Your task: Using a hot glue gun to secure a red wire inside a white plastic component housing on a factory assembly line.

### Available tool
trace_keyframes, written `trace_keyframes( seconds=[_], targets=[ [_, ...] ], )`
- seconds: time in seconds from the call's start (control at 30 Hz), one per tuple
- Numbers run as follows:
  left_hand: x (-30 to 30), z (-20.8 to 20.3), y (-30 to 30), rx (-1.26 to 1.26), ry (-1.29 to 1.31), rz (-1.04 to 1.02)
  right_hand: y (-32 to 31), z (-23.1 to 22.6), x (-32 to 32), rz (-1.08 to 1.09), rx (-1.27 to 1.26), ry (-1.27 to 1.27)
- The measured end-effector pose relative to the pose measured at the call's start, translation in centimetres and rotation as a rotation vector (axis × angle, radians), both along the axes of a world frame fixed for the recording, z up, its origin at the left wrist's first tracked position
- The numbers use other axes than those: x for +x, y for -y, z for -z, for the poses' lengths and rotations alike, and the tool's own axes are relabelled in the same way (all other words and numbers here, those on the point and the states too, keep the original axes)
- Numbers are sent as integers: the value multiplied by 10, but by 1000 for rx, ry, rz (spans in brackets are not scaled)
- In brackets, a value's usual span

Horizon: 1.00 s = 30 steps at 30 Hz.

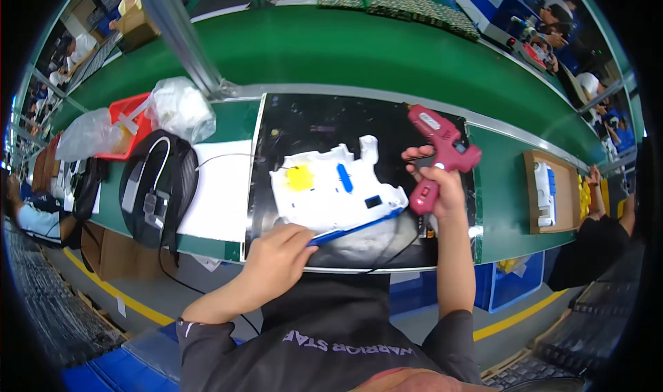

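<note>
A white plastic housing (321, 202) with blue parts and a yellow square patch (300, 178) lies on the black work mat (304, 119). My left hand (280, 254) is closed on its near edge, at the left end of a long blue strip (356, 228). My right hand (442, 185) grips a dark red glue gun (442, 140) by its handle, above the mat's right side. The gun's nozzle points away to the far left, apart from the housing. A thin wire runs from the yellow patch toward the left. Part of the housing's near edge is hidden behind my left fingers.
To the left are a white sheet (224, 192), a round black mesh bag (181, 202), a red bin (131, 112) and plastic bags (181, 109). A cardboard tray (568, 202) with a white and blue part stands at right. Circuit boards (414, 11) line the far side. Co-workers sit around.
</note>
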<state>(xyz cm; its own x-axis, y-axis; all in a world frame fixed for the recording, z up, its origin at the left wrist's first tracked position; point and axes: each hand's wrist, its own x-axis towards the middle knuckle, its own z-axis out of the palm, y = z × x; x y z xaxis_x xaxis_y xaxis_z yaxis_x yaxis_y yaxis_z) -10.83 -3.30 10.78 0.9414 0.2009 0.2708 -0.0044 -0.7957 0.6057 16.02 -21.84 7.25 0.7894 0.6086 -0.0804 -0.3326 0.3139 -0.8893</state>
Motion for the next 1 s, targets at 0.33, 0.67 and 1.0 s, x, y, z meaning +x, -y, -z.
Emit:
trace_keyframes(
  seconds=[0.33,0.67,1.0],
  targets=[
    [2,-3,6,-35,19,119,26,-38,-28,-215,-63,88],
    [53,25,-70,-176,-83,-138,20,-65,-64,-481,-140,163],
    [102,51,-83,-884,-223,20,-1,-59,-79,-593,-363,250]
  ],
)
